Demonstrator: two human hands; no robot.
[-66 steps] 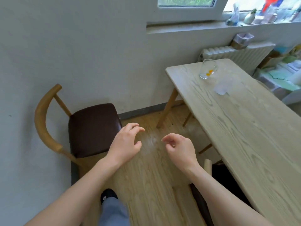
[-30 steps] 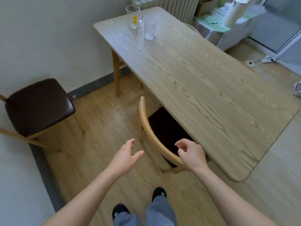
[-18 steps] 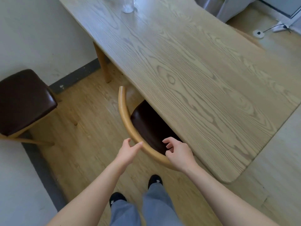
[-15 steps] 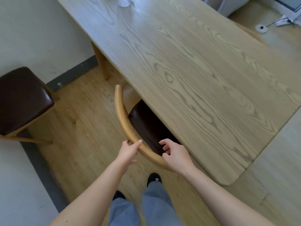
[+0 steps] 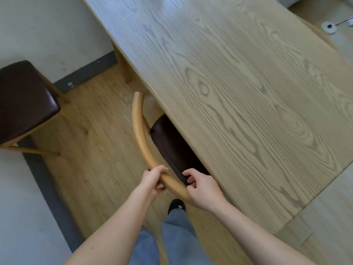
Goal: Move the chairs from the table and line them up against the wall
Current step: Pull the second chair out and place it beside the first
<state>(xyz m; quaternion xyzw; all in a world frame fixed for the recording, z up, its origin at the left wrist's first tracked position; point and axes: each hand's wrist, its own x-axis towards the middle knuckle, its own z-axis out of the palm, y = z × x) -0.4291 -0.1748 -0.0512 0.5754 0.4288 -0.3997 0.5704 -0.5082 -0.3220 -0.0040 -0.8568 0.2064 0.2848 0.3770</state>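
Left hand grips chair backrest (right hand apparently loose).

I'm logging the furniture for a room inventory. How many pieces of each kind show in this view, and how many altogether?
Chairs: 2, the chair by the wall and the chair tucked under the table, its backrest gripped by the left hand, the right hand open beside it.
Tables: 1, the wooden table.
Total: 3
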